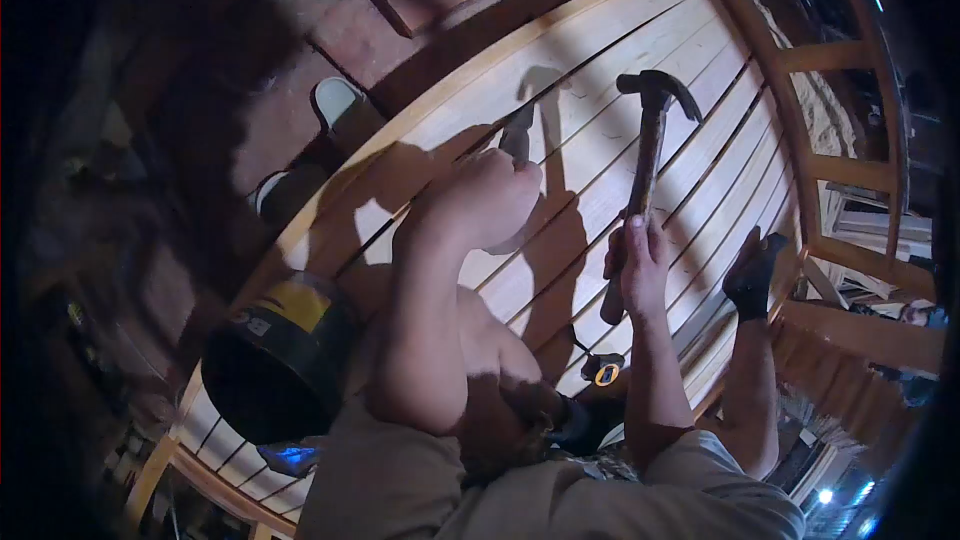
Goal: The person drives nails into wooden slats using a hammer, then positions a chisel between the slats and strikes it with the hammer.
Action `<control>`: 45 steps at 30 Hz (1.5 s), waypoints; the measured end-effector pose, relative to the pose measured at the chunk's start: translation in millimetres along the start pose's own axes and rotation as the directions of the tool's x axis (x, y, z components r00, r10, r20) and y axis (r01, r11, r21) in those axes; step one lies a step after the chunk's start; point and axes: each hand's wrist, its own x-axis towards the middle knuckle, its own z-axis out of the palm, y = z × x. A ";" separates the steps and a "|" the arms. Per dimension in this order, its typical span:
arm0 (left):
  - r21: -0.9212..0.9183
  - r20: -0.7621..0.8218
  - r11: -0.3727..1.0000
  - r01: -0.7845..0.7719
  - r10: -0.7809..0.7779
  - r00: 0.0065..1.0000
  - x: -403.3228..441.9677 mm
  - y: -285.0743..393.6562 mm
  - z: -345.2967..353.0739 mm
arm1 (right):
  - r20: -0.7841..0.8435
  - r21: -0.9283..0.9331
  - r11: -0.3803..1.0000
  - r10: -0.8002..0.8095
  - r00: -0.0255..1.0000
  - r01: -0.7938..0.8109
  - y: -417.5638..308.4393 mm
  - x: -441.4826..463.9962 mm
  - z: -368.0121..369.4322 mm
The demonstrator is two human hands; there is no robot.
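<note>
Wrapped round the handle of a claw hammer, my right hand holds it upright in the view, its metal head at the far end. My left hand is closed round a dark tool whose far end sticks out beyond the fist; its exact kind is hard to tell. Both hands are over a slatted wooden surface with narrow gaps between the pale boards. The left fist is low over the slats, near a gap. Shadows of the arms and hammer fall across the boards.
A dark bucket with a yellow label stands at the lower left. A yellow and black tape measure lies near my body. My foot rests on the slats at the right. A wooden frame rises beyond, and slippers are on the floor.
</note>
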 end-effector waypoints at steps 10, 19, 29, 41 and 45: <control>0.009 -0.055 0.999 0.031 -0.030 0.998 -9.1 9.3 -6.3 | -0.032 0.088 0.996 -0.001 0.999 0.004 31.5 -30.7 -1.2; 0.031 -0.069 0.999 0.034 -0.032 0.997 1.1 1.7 2.5 | 0.016 0.132 0.970 0.202 0.979 -0.202 53.2 -74.7 4.4; 0.030 -0.051 0.999 0.042 -0.040 0.998 -3.3 7.9 -1.9 | -0.155 0.080 0.897 -0.419 0.895 0.434 -47.1 -30.9 8.4; -0.068 -0.046 0.997 0.042 -0.045 0.998 7.2 -1.2 2.7 | -0.114 -0.029 0.976 -0.219 0.969 0.217 -24.6 5.0 6.0; -0.074 -0.161 0.996 -0.058 0.045 0.986 14.8 -9.7 9.0 | -0.021 0.020 0.826 -0.563 0.826 0.563 7.2 7.7 -3.9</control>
